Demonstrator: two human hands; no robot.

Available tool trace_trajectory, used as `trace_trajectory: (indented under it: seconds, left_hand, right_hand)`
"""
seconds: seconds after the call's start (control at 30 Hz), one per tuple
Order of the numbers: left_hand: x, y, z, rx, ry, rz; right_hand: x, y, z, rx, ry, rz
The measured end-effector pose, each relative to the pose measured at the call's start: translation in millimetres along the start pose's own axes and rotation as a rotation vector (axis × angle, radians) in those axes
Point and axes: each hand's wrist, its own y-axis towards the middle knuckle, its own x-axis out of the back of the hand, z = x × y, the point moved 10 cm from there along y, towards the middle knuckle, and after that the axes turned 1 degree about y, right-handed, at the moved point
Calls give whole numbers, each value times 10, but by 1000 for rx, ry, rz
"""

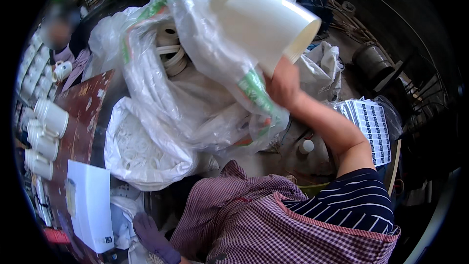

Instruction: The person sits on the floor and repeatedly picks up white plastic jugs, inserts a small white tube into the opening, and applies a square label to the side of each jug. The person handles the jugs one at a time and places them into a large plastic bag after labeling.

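My right hand (286, 82), bare and slightly blurred, grips the rim of a large cream plastic tub (259, 22). The tub is tilted on its side, its mouth facing right, above the edge of a big clear plastic bag (146, 76) with green print. Inside that bag lie several off-white plastic rings (171, 61). My left hand (152, 237), in a purple glove, hangs low at the left with its fingers stretched out and nothing seen in them. It is nearest to some crumpled white sacking (124, 210).
A white sack (146, 178) holds small translucent pieces. At left stands a reddish-brown board (78, 122) with white jugs (51, 117) and a white sheet (90, 205). Printed label sheets (373, 132) and a white-capped container (306, 146) are at right. Another person (61, 34) is at far left.
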Motion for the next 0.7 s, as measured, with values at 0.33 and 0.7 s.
trace_trajectory:
  seconds: [0.33,0.7]
  left_hand:
    - [262,-46,268,19,162,20]
    - [456,-324,263,47,154,119]
  right_hand:
    - [-1403,-2937,-3894,-850,-337,1269]
    - [-1882,-4804,-2651,-589,-187,1650]
